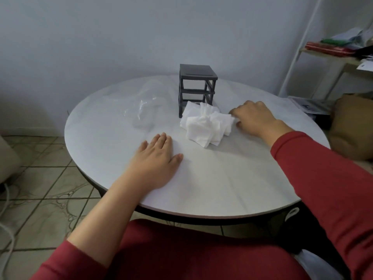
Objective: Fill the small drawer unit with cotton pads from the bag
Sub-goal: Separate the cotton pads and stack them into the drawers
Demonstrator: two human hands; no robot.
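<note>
A small dark grey drawer unit (196, 87) stands at the far middle of the round white table (222, 178); its frame looks hollow, with no drawers seen inside. A loose pile of white square cotton pads (205, 124) lies right in front of it. A clear plastic bag (149, 102) lies crumpled to the unit's left. My right hand (254, 118) rests at the pile's right edge, fingers curled onto the pads. My left hand (155, 160) lies flat on the table, palm down, to the near left of the pile, holding nothing.
A white metal shelf (323, 57) with papers and red and green items stands at the far right. A brown cushion (351, 126) sits by the table's right edge. Tiled floor (40, 178) shows to the left, with a white cable.
</note>
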